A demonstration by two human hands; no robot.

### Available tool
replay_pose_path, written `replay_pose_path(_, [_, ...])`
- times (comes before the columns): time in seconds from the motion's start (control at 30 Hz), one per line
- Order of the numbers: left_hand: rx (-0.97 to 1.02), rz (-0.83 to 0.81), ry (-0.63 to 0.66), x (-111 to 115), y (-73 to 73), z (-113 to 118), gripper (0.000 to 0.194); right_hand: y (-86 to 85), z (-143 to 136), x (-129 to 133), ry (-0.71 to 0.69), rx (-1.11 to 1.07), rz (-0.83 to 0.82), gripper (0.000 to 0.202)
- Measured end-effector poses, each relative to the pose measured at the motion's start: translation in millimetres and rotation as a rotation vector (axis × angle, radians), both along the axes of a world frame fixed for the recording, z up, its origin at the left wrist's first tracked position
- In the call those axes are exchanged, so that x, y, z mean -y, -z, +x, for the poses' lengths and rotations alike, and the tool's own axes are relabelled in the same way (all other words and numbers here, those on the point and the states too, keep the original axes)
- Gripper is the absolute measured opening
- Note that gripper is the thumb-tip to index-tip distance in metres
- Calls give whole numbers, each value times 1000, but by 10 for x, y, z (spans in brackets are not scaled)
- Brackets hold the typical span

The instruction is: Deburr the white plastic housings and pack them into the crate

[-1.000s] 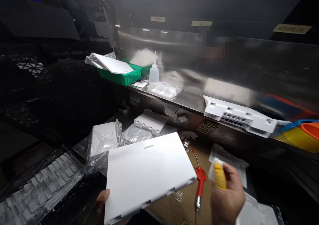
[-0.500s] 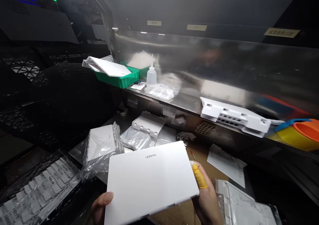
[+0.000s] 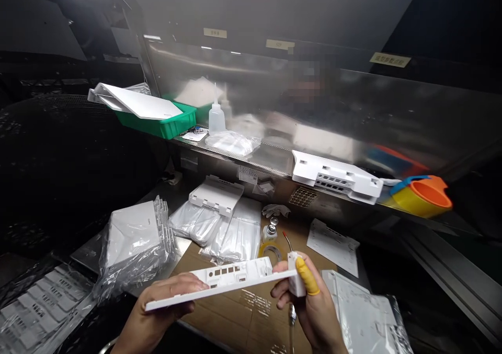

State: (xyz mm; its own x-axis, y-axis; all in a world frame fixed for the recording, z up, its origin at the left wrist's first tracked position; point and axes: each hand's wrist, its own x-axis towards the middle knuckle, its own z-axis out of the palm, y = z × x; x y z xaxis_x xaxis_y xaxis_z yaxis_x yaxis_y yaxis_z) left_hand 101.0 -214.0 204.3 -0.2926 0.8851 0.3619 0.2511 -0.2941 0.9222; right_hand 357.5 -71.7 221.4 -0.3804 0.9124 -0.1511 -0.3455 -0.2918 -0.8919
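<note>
A white plastic housing (image 3: 229,288) is held nearly edge-on above the bench, its cut-outs along the far side. My left hand (image 3: 157,304) is closed round its left end, fingers on top and below. At the opposite end my right hand (image 3: 316,304), a yellow cot on one finger, grips the housing's corner. Behind them stand a small jar (image 3: 270,232) and a roll of tape (image 3: 271,253). A thin tool with a red tip (image 3: 286,236) lies close to my right hand, partly hidden behind it.
Bagged white housings (image 3: 133,233) stand at the left, more bagged parts (image 3: 361,312) at the right. On the metal shelf (image 3: 270,160) are a green bin (image 3: 168,126), a squeeze bottle (image 3: 216,118), another housing (image 3: 337,179) and a yellow tape dispenser (image 3: 425,200).
The housing has tipped from showing its broad logo face to nearly edge-on, exposing its cut-outs. My left hand has moved further under and over its end. The view has shifted right.
</note>
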Motion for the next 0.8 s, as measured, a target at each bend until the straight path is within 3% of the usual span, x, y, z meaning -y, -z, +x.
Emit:
replay_pose_path(0.07, [-55, 56, 81, -57, -17, -23, 13, -10, -13, 29, 16, -38, -25, 36])
replay_pose_path(0.3, [-60, 104, 162, -121, -28, 24, 13, 141, 61, -27, -25, -38, -16, 36])
replay_pose_path(0.57, [94, -146, 9, -71, -182, 115, 20, 161, 78, -42, -49, 11, 0, 37])
replay_pose_path(0.63, [99, -145, 26, -62, -163, 125, 34, 208, 101, -75, -66, 38, 9, 39])
replay_pose_path(0.73, [141, -32, -2, -83, -82, 177, 73, 276, 134, -99, -18, 20, 67, 35])
replay_pose_path(0.8, [371, 95, -101, -127, -28, 246, 95, 305, 144, -83, 97, -34, 129, 25])
